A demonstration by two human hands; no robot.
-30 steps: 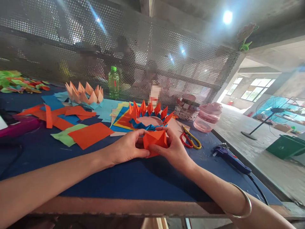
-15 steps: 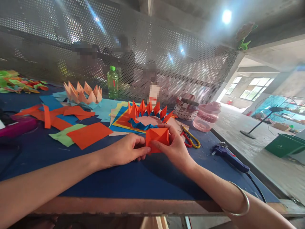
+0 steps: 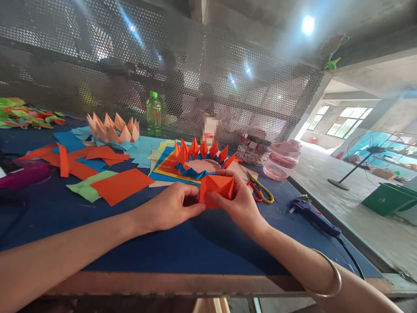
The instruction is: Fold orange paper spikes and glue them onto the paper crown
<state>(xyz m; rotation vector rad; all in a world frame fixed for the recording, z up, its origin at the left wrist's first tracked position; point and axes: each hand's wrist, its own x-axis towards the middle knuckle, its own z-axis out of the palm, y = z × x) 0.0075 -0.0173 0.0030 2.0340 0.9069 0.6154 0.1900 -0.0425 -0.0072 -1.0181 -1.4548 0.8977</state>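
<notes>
A folded piece of orange paper (image 3: 215, 188) is held up between my hands, with crease lines across its face. My right hand (image 3: 239, 202) grips its right side, thumb in front and fingers behind. My left hand (image 3: 177, 202) pinches its lower left edge; the fingertips behind the paper are hidden. Just beyond stands a ring of orange folded paper points (image 3: 203, 150) on a blue folded paper base (image 3: 192, 173). Scissors (image 3: 260, 189) with red and yellow handles lie right of my right hand.
Orange paper sheets (image 3: 122, 186) and a peach paper crown (image 3: 114, 129) are on the left. A green bottle (image 3: 153, 114) stands at the back. To the right are a pink-tinted container (image 3: 282, 161) and a corded glue gun (image 3: 317, 216) near the table edge.
The folded orange paper has tilted slightly, and its right edge now shows an open fold. My left fingers have shifted a little behind it. Other things stay in place.
</notes>
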